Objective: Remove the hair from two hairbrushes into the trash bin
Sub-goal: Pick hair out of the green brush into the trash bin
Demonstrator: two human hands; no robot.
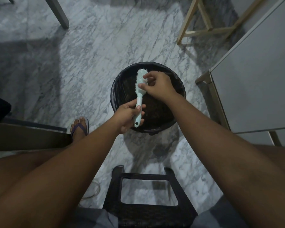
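Note:
A pale mint hairbrush point(139, 89) is held over a round black trash bin point(118, 89) lined with a dark bag. My left hand point(127, 116) grips the brush's handle from the left, bristle head pointing away from me. My right hand point(156, 85) hovers at the bristle head, thumb and forefinger curved over the bristles. Whether hair is pinched between them is too small to tell. A second brush is not in view.
A black plastic stool point(148, 191) stands between my knees, just before the bin. A grey cabinet point(253, 83) is at the right, a wooden frame point(204, 28) at the back right, a grey leg point(59, 14) at the back left. My sandalled foot point(80, 127) rests left of the bin.

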